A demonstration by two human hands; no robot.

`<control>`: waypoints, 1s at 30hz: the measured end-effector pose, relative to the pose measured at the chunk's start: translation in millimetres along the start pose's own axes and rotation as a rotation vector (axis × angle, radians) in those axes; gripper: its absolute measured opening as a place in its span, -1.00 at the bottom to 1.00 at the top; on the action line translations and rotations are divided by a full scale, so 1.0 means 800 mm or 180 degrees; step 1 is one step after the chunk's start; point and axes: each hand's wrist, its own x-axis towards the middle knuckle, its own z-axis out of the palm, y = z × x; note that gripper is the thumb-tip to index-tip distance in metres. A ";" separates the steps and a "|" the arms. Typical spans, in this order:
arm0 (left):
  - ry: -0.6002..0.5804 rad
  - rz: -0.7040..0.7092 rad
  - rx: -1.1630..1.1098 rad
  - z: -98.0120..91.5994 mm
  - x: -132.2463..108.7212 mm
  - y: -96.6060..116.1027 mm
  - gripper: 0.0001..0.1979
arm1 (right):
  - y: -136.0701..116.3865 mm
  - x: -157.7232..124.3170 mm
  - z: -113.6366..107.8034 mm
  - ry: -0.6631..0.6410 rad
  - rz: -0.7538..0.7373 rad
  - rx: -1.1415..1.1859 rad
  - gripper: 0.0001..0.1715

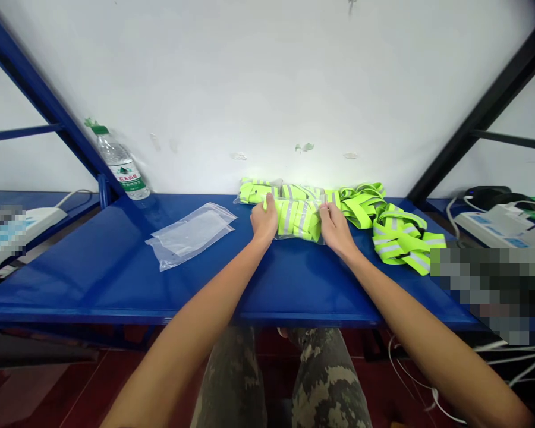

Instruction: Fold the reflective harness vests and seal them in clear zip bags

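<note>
Between my two hands is a clear plastic bag (299, 220) with a folded neon-yellow reflective strap inside, its silver stripes showing through. My left hand (264, 221) grips the bag's left end, thumb on top. At the opposite end my right hand (335, 229) pinches the bag's edge between thumb and fingers. Just behind lies another bagged yellow strap (255, 191), against the wall. To the right of my right hand, loose reflective straps (361, 205) lie in a tangle, and another heap of straps (403, 238) sits nearer the table's right edge.
Empty zip bags (194, 233) lie stacked on the blue table (129, 285), left of my hands. A water bottle (121, 163) leans against the wall (249, 89) at the back left. Power strips stand beyond both sides, the right power strip (494, 226) among cables.
</note>
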 end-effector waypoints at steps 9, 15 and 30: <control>0.0158 0.0522 0.0517 0.011 -0.029 0.014 -0.45 | -0.018 -0.009 0.013 0.0837 0.0085 -0.0363 -0.63; 0.0121 0.0474 0.0632 0.011 -0.027 0.007 -0.42 | -0.018 -0.010 0.010 0.0888 -0.0242 -0.0591 -0.67; 0.0097 0.0616 0.0611 0.010 -0.028 0.008 -0.42 | -0.008 -0.008 0.009 0.0625 -0.0061 -0.0320 -0.59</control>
